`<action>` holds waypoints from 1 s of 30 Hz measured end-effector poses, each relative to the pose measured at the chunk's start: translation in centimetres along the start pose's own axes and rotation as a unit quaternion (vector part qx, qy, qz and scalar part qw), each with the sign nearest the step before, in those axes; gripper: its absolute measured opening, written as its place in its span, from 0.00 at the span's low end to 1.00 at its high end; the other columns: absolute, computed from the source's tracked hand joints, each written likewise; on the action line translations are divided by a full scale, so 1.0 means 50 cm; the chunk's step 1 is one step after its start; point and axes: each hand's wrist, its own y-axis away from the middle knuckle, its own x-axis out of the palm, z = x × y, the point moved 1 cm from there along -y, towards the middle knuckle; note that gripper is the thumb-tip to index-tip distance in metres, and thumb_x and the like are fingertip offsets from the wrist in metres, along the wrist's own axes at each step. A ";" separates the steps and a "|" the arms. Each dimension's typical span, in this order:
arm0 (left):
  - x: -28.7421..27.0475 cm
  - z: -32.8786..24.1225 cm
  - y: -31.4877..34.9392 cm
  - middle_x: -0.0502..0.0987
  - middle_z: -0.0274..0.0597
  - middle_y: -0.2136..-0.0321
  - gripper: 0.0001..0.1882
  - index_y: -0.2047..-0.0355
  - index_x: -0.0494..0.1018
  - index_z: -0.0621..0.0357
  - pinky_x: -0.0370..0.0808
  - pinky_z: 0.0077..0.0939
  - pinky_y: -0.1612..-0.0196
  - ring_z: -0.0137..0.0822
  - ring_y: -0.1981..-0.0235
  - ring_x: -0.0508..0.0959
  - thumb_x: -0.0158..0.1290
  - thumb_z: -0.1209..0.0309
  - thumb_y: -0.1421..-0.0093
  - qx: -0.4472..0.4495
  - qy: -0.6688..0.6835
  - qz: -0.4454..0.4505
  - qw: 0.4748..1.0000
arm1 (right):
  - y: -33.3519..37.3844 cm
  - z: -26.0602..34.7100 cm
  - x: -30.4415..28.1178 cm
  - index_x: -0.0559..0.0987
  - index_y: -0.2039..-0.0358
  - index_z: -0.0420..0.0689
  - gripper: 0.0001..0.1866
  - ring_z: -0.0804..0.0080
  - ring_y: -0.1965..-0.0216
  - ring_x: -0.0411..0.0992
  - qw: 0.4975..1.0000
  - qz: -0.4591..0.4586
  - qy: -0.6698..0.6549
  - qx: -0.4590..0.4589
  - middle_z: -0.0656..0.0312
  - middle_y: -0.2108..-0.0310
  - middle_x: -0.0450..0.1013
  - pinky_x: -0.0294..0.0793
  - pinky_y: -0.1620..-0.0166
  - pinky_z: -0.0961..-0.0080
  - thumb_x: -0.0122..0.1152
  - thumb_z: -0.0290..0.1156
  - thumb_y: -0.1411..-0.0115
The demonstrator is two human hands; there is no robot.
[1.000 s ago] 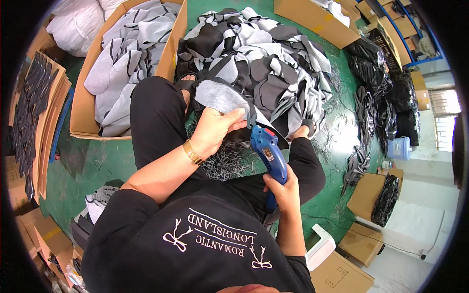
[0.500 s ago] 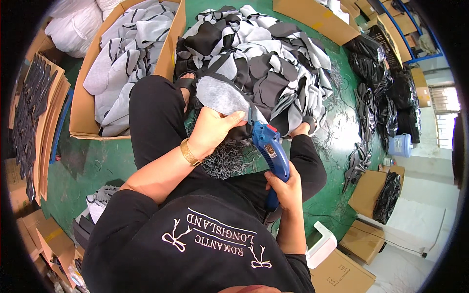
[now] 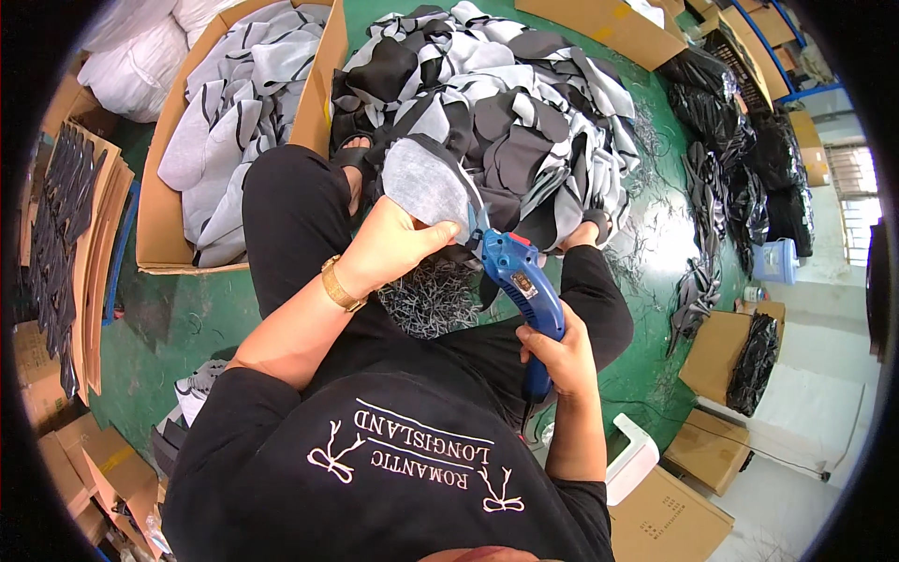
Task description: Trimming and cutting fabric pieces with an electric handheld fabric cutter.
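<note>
Pinching fabric (image 3: 423, 180) (left), gripping blue cutter (image 3: 537, 302) (right), hands (image 3: 397, 244) (image 3: 567, 352) are closed; shirt (image 3: 393, 506) bears lettering (image 3: 426, 426).

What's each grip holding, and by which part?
Left grip: the gray fabric piece, by its near edge. Right grip: the blue cutting tool, by its rear handle.

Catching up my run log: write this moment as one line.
left hand: holds grey fabric piece; right hand: grips blue cutter; cutter head: at fabric edge

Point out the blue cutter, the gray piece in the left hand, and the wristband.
Cutter (image 3: 532, 295): head view, middle of its blue body.
Gray piece (image 3: 423, 182): head view, its broad face.
Wristband (image 3: 338, 285): head view, its gold band.
</note>
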 end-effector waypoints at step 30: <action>-0.014 -0.031 0.019 0.77 0.36 0.65 0.18 0.56 0.72 0.65 0.71 0.24 0.56 0.25 0.64 0.73 0.54 0.75 0.49 -0.034 -0.113 0.145 0.982 | 0.005 0.009 -0.006 0.71 0.58 0.34 0.20 0.78 0.79 0.69 1.000 0.015 0.005 -0.011 0.63 0.75 0.70 0.70 0.76 0.80 0.63 0.20 0.53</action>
